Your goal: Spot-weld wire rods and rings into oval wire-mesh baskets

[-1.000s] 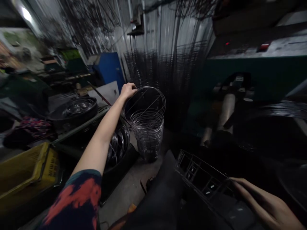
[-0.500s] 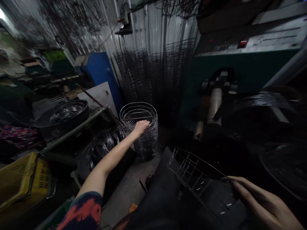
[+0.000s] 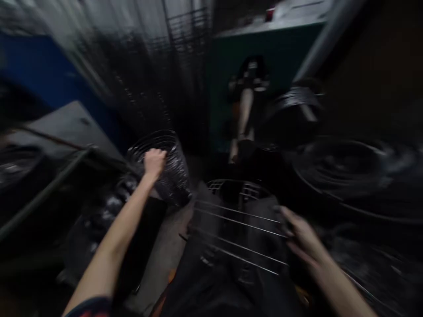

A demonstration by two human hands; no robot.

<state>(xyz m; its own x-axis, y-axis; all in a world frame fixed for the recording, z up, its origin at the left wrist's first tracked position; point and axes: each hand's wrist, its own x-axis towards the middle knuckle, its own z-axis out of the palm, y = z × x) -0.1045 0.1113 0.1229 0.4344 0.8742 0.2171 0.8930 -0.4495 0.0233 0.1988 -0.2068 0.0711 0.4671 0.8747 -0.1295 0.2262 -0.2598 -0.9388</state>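
The picture is smeared by motion. My left hand [image 3: 153, 161] reaches forward and rests on the rim of a tall stack of wire baskets [image 3: 170, 176] standing on the floor; its fingers look curled over the rim. My right hand [image 3: 299, 240] lies low at the right, fingers on the edge of a wire frame [image 3: 238, 224] with long parallel rods that sits across my dark-clad lap. Whether the right fingers close round a rod is blurred.
Wire mesh panels [image 3: 148, 79] lean against the back wall. A green machine [image 3: 264, 48] stands behind. Coils of wire [image 3: 343, 163] fill the right side. A blue cabinet [image 3: 39, 75] and a shelf edge [image 3: 49, 185] are at the left.
My left hand came down from lifting a wire ring onto the basket stack. The view swung right and down. The wire frame on my lap has turned, and my right hand moved up along it.
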